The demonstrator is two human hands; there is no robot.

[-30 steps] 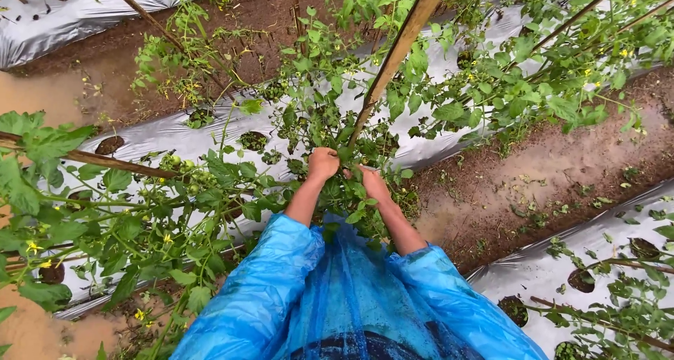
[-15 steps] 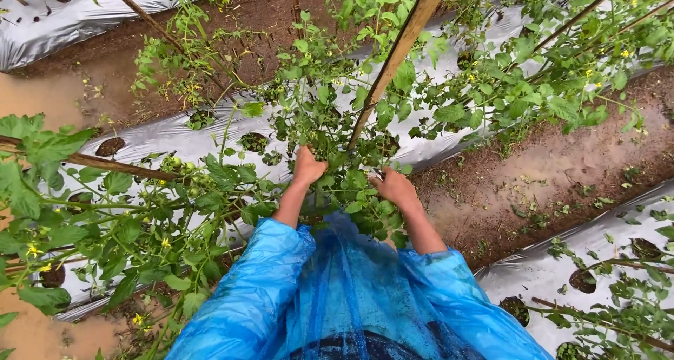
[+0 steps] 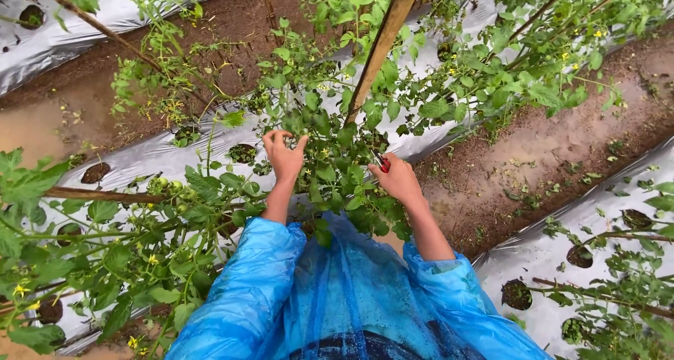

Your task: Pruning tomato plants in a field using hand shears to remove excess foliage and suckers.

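A leafy shoot of the tomato plant is pinched between the fingers of the left hand, at the foot of the slanted wooden stake. Pruning appears to be in hand, so a steady hold and a clean cut would be called for. The right hand is closed around red-handled snips, just beside the foliage and near the pinched shoot.

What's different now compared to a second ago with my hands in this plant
Both hands have spread apart: the left hand moved left and up into the leaves, the right hand moved right, and its red-handled tool now shows. The slanted wooden stake, the plant and the silver ground sheet stayed put.
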